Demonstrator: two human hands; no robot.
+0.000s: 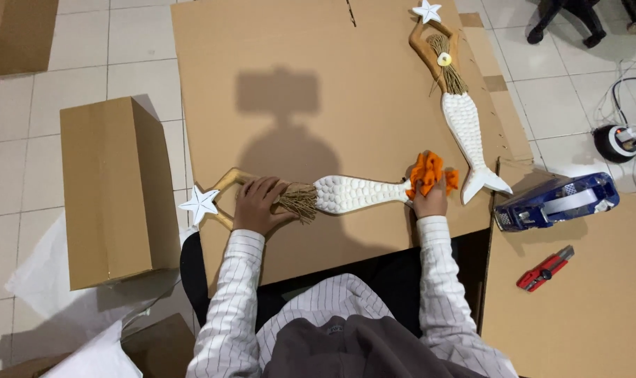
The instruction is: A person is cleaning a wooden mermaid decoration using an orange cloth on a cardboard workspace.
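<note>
**Wiping a wooden mermaid on flat cardboard**

Lying sideways near the front edge of the large flat brown cardboard sheet [318, 84] is a carved wooden mermaid figure with a white scaled tail and straw hair [353, 194], its white star [199, 204] pointing to the person's left. The left hand [258, 205] rests palm-down over the figure's upper body and straw hair, fingers spread and pressing on it rather than curled around it. The right hand [430, 199] is closed around a crumpled orange cloth [427, 172], held against the tail fin end. A second, matching wooden mermaid [458, 105] lies diagonally farther back on the same sheet, apart from both hands. To the person's right, on another cardboard piece, sit a blue tape dispenser [557, 201] and a red utility knife [545, 269]. A closed brown cardboard box [111, 192] stands on the tiled floor to the left.
</note>
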